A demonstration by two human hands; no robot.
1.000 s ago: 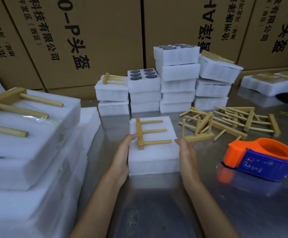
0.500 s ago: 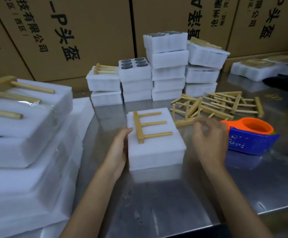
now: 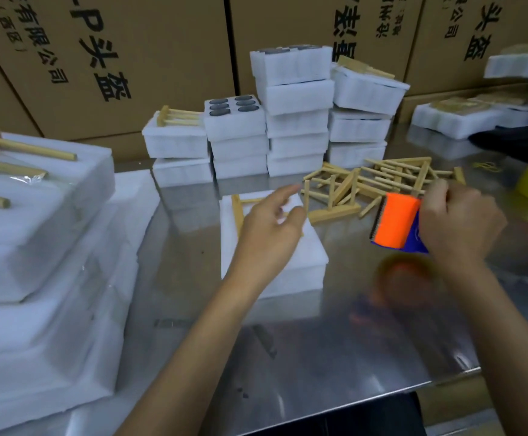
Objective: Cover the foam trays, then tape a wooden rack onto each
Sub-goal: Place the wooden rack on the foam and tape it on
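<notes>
From the head camera, a covered white foam tray lay on the steel counter, just in front of the person. A wooden rack rested on the tray's top, its crossbar toward the left edge and its pegs running right, partly hidden by the left hand. That hand hovered above the tray with fingers loosely spread, its grip open and holding nothing; motion blur made it unclear whether the fingertips touched the rack.

The right hand was raised above the counter to the right of the tray, its grip closed around an orange and blue tape dispenser, toothed edge facing left. The dispenser's blurred reflection showed on the metal below it.

Behind the tray and dispenser, a loose pile of wooden racks lay tangled on the counter. Further back stood stacks of foam trays; one tray's top showed six dark ovals, and two others carried a rack. At the left, a tall stack of larger foam sheets bore another rack under clear film. Cardboard boxes with printed characters lined the back.
</notes>
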